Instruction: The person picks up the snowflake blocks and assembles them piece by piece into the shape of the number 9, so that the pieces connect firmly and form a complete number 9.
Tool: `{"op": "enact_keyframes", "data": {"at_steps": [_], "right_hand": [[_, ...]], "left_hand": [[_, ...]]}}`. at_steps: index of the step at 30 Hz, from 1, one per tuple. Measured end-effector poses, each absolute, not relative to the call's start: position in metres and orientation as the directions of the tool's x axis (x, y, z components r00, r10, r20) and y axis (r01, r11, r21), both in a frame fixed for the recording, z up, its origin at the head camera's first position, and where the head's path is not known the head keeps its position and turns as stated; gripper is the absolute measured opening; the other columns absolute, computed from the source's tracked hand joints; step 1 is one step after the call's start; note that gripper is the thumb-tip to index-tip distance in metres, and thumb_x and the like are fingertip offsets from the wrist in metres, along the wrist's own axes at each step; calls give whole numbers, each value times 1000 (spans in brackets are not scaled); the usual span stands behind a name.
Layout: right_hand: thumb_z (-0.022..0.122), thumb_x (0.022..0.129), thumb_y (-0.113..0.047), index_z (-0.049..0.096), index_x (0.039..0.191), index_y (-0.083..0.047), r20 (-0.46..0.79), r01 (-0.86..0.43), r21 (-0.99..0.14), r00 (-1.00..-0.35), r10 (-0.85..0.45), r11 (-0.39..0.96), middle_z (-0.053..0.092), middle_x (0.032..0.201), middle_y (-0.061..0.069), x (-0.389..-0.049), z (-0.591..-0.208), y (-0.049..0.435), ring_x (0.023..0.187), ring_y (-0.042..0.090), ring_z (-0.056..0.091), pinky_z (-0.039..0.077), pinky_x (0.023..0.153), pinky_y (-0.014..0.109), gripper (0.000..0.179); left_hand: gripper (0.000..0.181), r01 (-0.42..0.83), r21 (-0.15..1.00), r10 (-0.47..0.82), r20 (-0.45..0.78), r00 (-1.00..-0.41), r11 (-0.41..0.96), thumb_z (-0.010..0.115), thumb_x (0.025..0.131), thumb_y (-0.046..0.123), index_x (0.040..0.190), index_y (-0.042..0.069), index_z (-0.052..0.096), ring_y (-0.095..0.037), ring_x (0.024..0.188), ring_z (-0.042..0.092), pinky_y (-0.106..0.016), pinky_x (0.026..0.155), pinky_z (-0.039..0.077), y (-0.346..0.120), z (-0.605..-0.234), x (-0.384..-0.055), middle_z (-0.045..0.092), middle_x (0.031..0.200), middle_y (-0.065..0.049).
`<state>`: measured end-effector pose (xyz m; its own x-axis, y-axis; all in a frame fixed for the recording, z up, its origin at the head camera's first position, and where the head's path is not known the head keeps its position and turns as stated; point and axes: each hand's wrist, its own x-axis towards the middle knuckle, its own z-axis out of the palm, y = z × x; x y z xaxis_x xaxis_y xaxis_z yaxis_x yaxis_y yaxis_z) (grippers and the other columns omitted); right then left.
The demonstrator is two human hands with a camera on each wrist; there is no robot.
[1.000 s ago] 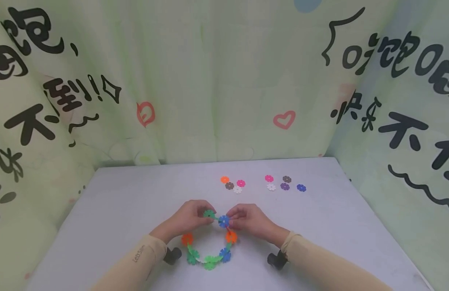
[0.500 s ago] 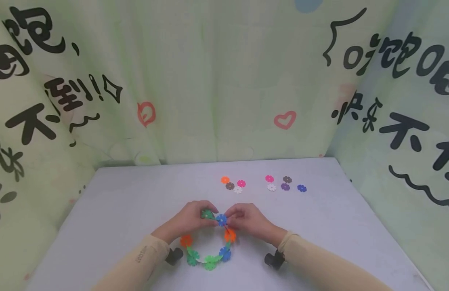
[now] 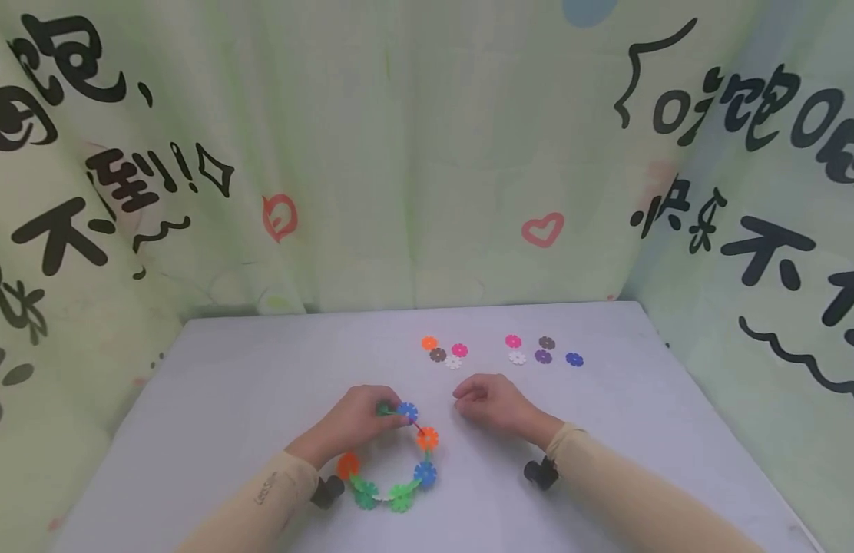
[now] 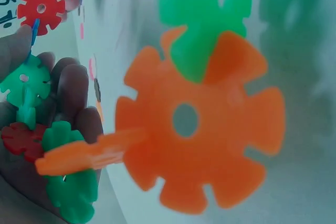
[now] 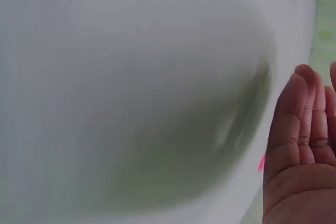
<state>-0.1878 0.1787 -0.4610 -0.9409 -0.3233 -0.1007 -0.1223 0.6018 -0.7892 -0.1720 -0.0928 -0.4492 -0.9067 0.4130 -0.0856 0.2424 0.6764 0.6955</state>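
A ring-shaped chain of interlocking flower-shaped plastic discs (image 3: 401,499) in green, blue, orange and red lies partly on the white table. My left hand (image 3: 361,415) pinches its far side, by a green disc and a blue disc (image 3: 408,413). In the left wrist view a large orange disc (image 4: 220,145) fills the foreground, and more linked discs, a green one (image 4: 25,80) among them, lie against the palm and fingers. The head view hides that stretch behind the hand. My right hand (image 3: 499,403) hovers to the right of the chain, holding nothing, its fingers (image 5: 289,124) nearly straight.
Loose flower discs lie farther back on the table (image 3: 261,361): one cluster with an orange disc (image 3: 429,343), another with a pink disc (image 3: 513,341), and a blue disc (image 3: 574,359) at the right. Printed curtains (image 3: 344,153) enclose the table's back and sides.
My right hand has let go of the blue disc and drawn away to the right. The chain's far side has shifted slightly left with my left hand.
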Motion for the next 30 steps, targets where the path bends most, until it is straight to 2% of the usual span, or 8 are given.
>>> {"op": "enact_keyframes", "data": {"at_steps": [8,13,23,30], "right_hand": [[70,91,-10,70,109,-13,-126,-111,-660,-959,-255,743,68,104,-2,-219,-466,210,100,20,63,53,89,42,18],[70,92,-8,70,112,-8,-110,-136,-663,-955,-276,737,68,107,2,-223,-462,230,103,25,63,52,90,45,20],[70,89,-6,68,114,0,-22,-133,-645,-981,-192,753,68,106,12,-231,-463,293,99,31,64,53,85,46,26],[70,90,-8,68,115,1,5,-105,-618,-992,-129,779,69,104,13,-235,-468,322,100,34,64,53,86,48,26]], "left_hand": [[20,252,708,415,-64,-908,660,78,87,31,102,18,73,-17,95,59,-39,85,53,-95,-451,-170,68,101,8],[22,247,713,421,-74,-904,657,78,88,31,105,19,72,-17,97,59,-40,86,53,-94,-448,-169,68,102,8],[20,250,720,424,-68,-903,648,78,88,32,102,20,72,-15,94,59,-38,84,53,-98,-449,-170,67,99,10],[19,257,725,439,-70,-896,639,78,88,30,102,19,72,-16,94,58,-39,85,52,-97,-449,-171,67,99,10]]}}
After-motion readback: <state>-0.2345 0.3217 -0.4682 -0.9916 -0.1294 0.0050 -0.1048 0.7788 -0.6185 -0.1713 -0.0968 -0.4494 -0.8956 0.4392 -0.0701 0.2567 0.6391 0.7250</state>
